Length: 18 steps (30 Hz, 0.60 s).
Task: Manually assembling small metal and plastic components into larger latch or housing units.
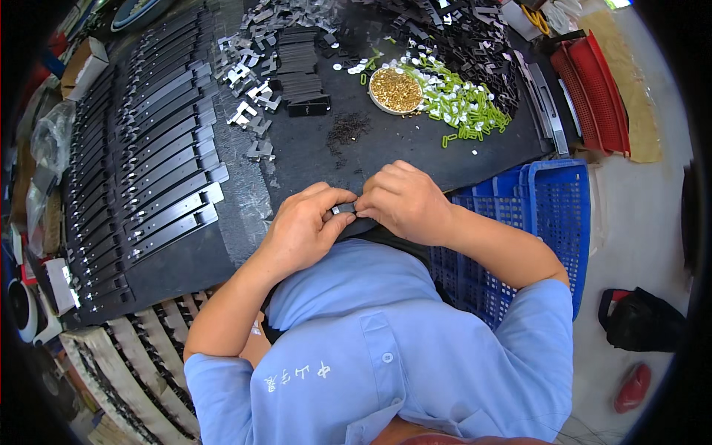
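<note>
I see the black bench (300, 163) under bright, even light, whitish glare (618, 4) burning at upper right. Metal strips (185, 217) on the left glint; the floor (634, 230) looks pale. Shadows are soft. Toward the dark rim everything bends and smears; the central left hand (302, 222) and right hand (408, 202) look fairly crisp.

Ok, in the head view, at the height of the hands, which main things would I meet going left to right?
Clear plastic bag → rows of flat parts → left hand → right hand → blue crate.
</note>
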Tool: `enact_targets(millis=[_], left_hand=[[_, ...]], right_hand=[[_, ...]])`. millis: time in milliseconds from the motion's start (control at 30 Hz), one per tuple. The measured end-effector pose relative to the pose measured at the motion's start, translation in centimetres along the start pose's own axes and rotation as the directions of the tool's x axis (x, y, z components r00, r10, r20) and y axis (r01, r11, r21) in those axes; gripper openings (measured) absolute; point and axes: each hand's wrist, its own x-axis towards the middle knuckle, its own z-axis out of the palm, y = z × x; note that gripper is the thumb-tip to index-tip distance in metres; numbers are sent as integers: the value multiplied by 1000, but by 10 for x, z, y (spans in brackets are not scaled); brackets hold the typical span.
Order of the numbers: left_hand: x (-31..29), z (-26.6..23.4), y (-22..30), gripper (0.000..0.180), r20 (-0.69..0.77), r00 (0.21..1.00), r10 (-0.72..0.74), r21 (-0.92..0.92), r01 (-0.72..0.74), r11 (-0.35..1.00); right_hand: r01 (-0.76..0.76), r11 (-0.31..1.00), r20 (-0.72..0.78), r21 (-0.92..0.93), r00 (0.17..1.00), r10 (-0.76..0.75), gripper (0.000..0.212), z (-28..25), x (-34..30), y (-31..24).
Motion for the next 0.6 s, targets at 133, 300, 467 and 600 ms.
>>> enact_targets(millis=[133, 300, 467, 600], left_hand=[[4, -6, 4, 19, 71, 997, 7, 49, -10, 999], [-1, -3, 8, 21, 57, 998, 9, 64, -13, 998], [-5, 14, 0, 27, -152, 974, 166, 163, -140, 977], [-7, 16, 4, 25, -150, 976, 158, 196, -127, 972]], right_hand=[[73, 947, 179, -313, 984, -16, 11, -15, 14, -22], [-108, 988, 167, -109, 978, 125, 15, -9, 11, -15], [-409, 866, 237, 287, 907, 349, 17, -10, 3, -4], [-409, 892, 292, 193, 892, 346, 14, -12, 11, -3]])
